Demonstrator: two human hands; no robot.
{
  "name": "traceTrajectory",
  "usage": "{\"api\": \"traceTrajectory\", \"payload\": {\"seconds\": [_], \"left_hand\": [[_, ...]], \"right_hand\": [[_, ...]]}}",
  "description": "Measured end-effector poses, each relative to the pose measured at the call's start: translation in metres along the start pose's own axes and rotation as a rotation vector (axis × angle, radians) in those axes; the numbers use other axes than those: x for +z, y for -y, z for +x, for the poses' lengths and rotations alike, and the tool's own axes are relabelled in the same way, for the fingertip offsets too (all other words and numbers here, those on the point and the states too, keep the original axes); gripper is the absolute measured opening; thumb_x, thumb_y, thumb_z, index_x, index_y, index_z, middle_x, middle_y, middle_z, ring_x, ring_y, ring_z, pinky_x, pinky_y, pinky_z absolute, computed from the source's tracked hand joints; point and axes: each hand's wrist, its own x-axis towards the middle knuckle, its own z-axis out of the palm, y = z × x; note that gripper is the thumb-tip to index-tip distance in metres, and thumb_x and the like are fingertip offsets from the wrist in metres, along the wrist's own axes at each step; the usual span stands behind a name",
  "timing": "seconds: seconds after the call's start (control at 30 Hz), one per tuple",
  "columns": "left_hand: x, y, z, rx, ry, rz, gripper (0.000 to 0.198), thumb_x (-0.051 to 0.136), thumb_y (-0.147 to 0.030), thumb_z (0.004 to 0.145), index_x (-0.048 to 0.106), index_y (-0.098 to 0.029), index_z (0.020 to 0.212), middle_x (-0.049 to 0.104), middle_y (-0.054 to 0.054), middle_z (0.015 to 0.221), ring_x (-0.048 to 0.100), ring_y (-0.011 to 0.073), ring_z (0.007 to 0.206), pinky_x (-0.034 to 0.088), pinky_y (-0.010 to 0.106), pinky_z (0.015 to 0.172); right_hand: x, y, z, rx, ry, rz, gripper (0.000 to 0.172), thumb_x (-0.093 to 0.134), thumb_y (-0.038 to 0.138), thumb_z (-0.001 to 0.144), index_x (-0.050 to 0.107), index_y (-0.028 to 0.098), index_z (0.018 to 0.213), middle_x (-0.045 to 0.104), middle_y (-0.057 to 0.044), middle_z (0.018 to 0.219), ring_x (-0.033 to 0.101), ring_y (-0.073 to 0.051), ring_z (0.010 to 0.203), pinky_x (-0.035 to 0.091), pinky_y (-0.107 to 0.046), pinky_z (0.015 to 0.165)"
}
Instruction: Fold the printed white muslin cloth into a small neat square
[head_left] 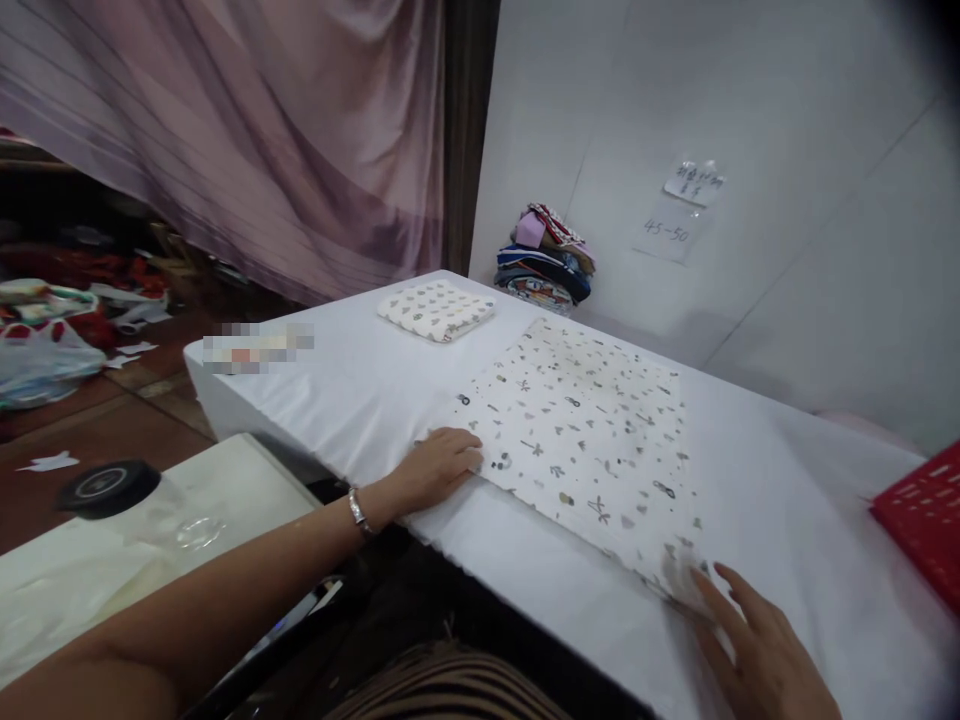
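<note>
A white cloth (592, 430) printed with small grey and tan figures lies spread flat on the white-covered table (322, 400). At its near left corner rests my left hand (446, 462), palm down, fingers stretched loosely over the edge. My right hand (757, 640) is beside the near right corner, its fingers apart and the nearest fingertip against the cloth. That corner looks blurred and slightly raised. Further back sits a folded cloth (436, 310) with a similar grey print.
Against the wall stands a stack of folded fabrics (544, 260). A red plastic basket (922, 530) is at the right edge. To the left are a white side surface (247, 490) with a black-lidded clear jar (109, 488), and a plastic bag (49, 355). A pink curtain (322, 130) hangs behind.
</note>
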Motion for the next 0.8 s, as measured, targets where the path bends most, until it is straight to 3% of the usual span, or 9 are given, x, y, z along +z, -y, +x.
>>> {"api": "traceTrajectory", "payload": {"seconds": [0.17, 0.33, 0.6, 0.8], "left_hand": [[0.015, -0.025, 0.028, 0.104, 0.059, -0.074, 0.015, 0.046, -0.016, 0.089, 0.060, -0.019, 0.093, 0.061, 0.006, 0.104, 0.053, 0.0200, 0.097, 0.042, 0.036, 0.086], [0.020, -0.032, 0.044, 0.123, 0.084, -0.104, 0.021, 0.041, -0.022, 0.093, 0.062, -0.019, 0.087, 0.063, 0.004, 0.094, 0.055, 0.0179, 0.089, 0.043, 0.034, 0.082], [0.026, -0.029, 0.048, 0.043, 0.068, -0.116, 0.024, 0.039, -0.029, 0.095, 0.061, -0.020, 0.089, 0.063, 0.004, 0.086, 0.056, 0.0179, 0.083, 0.045, 0.033, 0.077], [0.027, -0.032, 0.047, 0.064, 0.021, -0.220, 0.016, 0.045, -0.019, 0.090, 0.058, -0.020, 0.100, 0.060, 0.005, 0.106, 0.054, 0.0182, 0.098, 0.045, 0.033, 0.084]], "right_hand": [[0.016, 0.053, 0.030, -0.211, 0.102, -0.065, 0.035, 0.046, 0.034, 0.089, 0.056, 0.024, 0.121, 0.056, -0.011, 0.122, 0.053, -0.027, 0.109, 0.047, -0.044, 0.090], [0.035, 0.092, 0.070, -0.280, 0.168, 0.007, 0.029, 0.044, 0.028, 0.090, 0.059, 0.020, 0.113, 0.060, -0.011, 0.112, 0.055, -0.025, 0.100, 0.048, -0.041, 0.085], [0.040, 0.097, 0.096, -0.182, 0.288, 0.127, 0.029, 0.040, 0.026, 0.092, 0.066, 0.022, 0.103, 0.062, -0.008, 0.103, 0.056, -0.022, 0.096, 0.047, -0.034, 0.082], [0.039, 0.094, 0.101, -0.080, 0.378, 0.277, 0.033, 0.036, 0.032, 0.093, 0.067, 0.024, 0.101, 0.061, -0.005, 0.096, 0.055, -0.020, 0.094, 0.046, -0.032, 0.078]]}}
